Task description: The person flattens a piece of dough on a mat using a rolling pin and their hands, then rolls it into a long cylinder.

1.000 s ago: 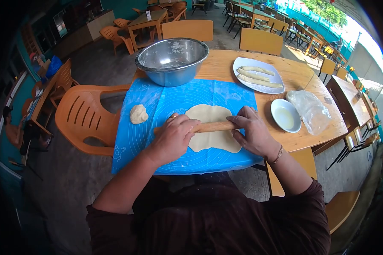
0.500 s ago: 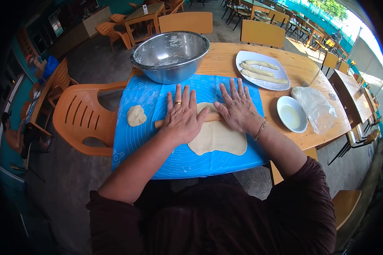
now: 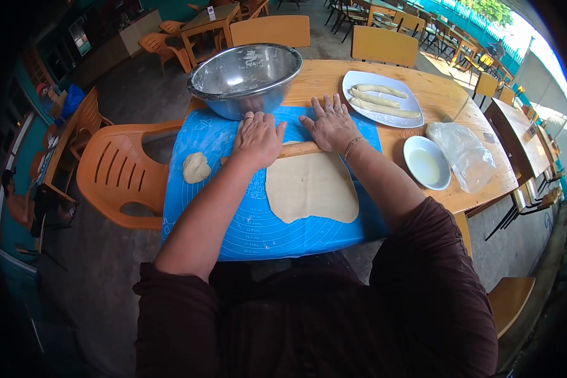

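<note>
A wooden rolling pin (image 3: pixel 299 149) lies crosswise on the upper part of a flattened sheet of dough (image 3: pixel 312 187). My left hand (image 3: pixel 257 140) rests on the pin's left part, its fingers pointing away from me beside the metal bowl. On the right part lies my right hand (image 3: pixel 332 126), palm down with fingers spread. Neither hand wraps round the pin. The dough sits on a blue baking mat (image 3: pixel 233 230) printed with circles and measures. Left of my left hand is a lump of dough (image 3: pixel 196 167).
A large steel bowl (image 3: pixel 244 79) stands at the mat's far edge. To the right are a white plate (image 3: pixel 404 85) with rolled dough strips (image 3: pixel 384 113), a small white bowl (image 3: pixel 409 154) holding pale liquid, and a clear plastic bag (image 3: pixel 466 157). An orange chair (image 3: pixel 123 170) stands at the left.
Both hands and the rolling pin have moved forward, away from me, over the dough. More of the dough sheet now shows on the near side of the pin.
</note>
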Tool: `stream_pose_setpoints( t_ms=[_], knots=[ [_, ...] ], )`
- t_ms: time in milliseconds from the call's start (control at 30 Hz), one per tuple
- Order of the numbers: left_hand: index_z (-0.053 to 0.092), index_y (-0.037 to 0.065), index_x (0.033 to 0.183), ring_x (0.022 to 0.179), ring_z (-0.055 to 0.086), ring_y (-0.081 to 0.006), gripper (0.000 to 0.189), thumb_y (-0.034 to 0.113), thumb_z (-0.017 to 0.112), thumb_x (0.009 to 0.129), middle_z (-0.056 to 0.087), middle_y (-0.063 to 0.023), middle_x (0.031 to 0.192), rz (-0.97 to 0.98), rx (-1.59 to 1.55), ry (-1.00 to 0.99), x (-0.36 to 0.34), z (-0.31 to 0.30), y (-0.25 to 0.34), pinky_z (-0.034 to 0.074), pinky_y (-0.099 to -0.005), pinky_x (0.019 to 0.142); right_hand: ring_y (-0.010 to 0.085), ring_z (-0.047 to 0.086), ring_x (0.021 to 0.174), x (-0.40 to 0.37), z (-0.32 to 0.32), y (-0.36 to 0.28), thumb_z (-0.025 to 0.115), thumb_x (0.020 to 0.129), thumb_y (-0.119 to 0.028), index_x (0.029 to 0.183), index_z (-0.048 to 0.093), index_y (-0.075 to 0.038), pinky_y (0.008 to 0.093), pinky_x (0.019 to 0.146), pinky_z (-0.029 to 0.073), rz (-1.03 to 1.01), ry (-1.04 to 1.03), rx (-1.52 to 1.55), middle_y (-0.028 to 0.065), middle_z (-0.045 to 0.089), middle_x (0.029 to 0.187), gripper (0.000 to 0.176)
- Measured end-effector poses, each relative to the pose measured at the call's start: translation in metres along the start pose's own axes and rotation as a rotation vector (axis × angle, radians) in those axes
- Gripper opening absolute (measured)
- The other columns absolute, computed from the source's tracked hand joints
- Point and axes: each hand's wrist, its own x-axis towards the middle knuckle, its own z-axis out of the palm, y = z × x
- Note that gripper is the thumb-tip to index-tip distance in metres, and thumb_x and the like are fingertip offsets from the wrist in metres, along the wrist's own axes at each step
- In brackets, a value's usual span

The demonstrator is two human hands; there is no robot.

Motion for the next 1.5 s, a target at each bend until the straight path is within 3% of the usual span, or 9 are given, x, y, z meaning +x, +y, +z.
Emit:
stream_pose_setpoints(
  t_ms=[100, 267, 567, 733, 800, 1000, 1133, 1300, 1500],
  knots=[
    [0.059, -0.004, 0.115, 0.125, 0.045, -0.0385, 0.047, 0.038, 0.041, 0.102, 0.055, -0.0233, 0.128, 0.013, -0.036, -0.112, -0.031, -0.008, 0.01, 0.034, -0.0489, 0.108, 0.043, 0.009, 0.151, -0.04, -0.011, -0.006, 0.024, 0.103, -0.057, 0.157, 0.02, -0.004, 0.0523, 0.122, 0.011, -0.016, 0.012, 0.035, 0.0274, 0.019, 0.16, 0.076],
    [0.048, -0.005, 0.136, 0.138, 0.034, -0.0393, 0.055, 0.037, 0.037, 0.104, 0.047, -0.0223, 0.141, 0.313, -0.024, 0.155, -0.078, 0.008, 0.007, 0.024, -0.0492, 0.116, 0.0465, 0.006, 0.15, -0.094, -0.009, 0.0, 0.025, 0.102, -0.059, 0.158, 0.016, -0.004, 0.0564, 0.121, 0.008, -0.128, 0.091, 0.085, 0.03, 0.015, 0.16, 0.078],
    [0.059, 0.0, 0.117, 0.119, 0.048, -0.0355, 0.045, 0.039, 0.041, 0.103, 0.056, -0.0189, 0.125, -0.15, 0.015, 0.0, 0.005, 0.007, 0.002, 0.034, -0.0478, 0.105, 0.0413, 0.006, 0.152, 0.007, 0.001, 0.0, 0.021, 0.103, -0.056, 0.158, 0.018, -0.003, 0.0475, 0.123, 0.009, 0.04, 0.058, 0.005, 0.028, 0.014, 0.161, 0.076],
    [0.061, 0.0, 0.111, 0.117, 0.049, -0.0345, 0.042, 0.038, 0.045, 0.102, 0.059, -0.0177, 0.12, -0.101, 0.054, 0.062, -0.005, -0.002, 0.007, 0.036, -0.048, 0.103, 0.0406, 0.007, 0.152, 0.009, 0.003, 0.003, 0.021, 0.103, -0.056, 0.158, 0.017, -0.004, 0.0463, 0.123, 0.012, 0.057, -0.033, 0.008, 0.027, 0.014, 0.162, 0.076],
    [0.057, -0.004, 0.123, 0.133, 0.04, -0.0383, 0.054, 0.043, 0.038, 0.103, 0.052, -0.022, 0.133, -0.023, -0.014, -0.14, -0.022, -0.009, 0.012, 0.029, -0.052, 0.111, 0.042, 0.008, 0.151, -0.007, 0.009, 0.007, 0.021, 0.103, -0.057, 0.158, 0.017, -0.003, 0.0486, 0.123, 0.013, -0.06, -0.112, -0.08, 0.0275, 0.014, 0.161, 0.077],
    [0.038, -0.011, 0.144, 0.148, 0.019, -0.0416, 0.071, 0.048, 0.032, 0.104, 0.033, -0.0268, 0.154, 0.245, -0.039, -0.004, -0.087, 0.001, 0.011, 0.01, -0.0577, 0.12, 0.0459, 0.007, 0.15, -0.1, -0.018, -0.001, 0.024, 0.103, -0.058, 0.157, 0.019, -0.004, 0.0533, 0.122, 0.012, -0.151, 0.016, 0.05, 0.0308, 0.016, 0.16, 0.077],
    [0.04, -0.011, 0.141, 0.147, 0.022, -0.0417, 0.07, 0.048, 0.032, 0.104, 0.036, -0.0272, 0.151, 0.202, -0.023, 0.047, -0.061, 0.009, 0.009, 0.011, -0.0574, 0.12, 0.0457, 0.007, 0.15, -0.072, -0.01, 0.001, 0.025, 0.103, -0.057, 0.157, 0.019, -0.004, 0.0526, 0.122, 0.011, -0.106, 0.023, 0.12, 0.0313, 0.016, 0.159, 0.076],
    [0.055, -0.006, 0.123, 0.136, 0.037, -0.0381, 0.057, 0.045, 0.037, 0.104, 0.051, -0.0227, 0.137, -0.123, 0.017, -0.117, -0.008, -0.001, 0.01, 0.026, -0.0535, 0.112, 0.0433, 0.007, 0.151, 0.001, -0.002, -0.001, 0.021, 0.102, -0.059, 0.158, 0.021, -0.006, 0.0487, 0.123, 0.01, 0.066, -0.011, -0.027, 0.029, 0.014, 0.161, 0.077],
    [0.059, -0.003, 0.114, 0.12, 0.049, -0.0379, 0.047, 0.04, 0.045, 0.102, 0.059, -0.0232, 0.121, -0.118, -0.027, 0.041, -0.015, 0.002, 0.009, 0.034, -0.0499, 0.105, 0.0432, 0.007, 0.151, 0.007, 0.005, 0.001, 0.021, 0.101, -0.062, 0.157, 0.021, -0.005, 0.0468, 0.123, 0.011, 0.075, -0.03, 0.023, 0.0289, 0.014, 0.161, 0.08]
  ],
)
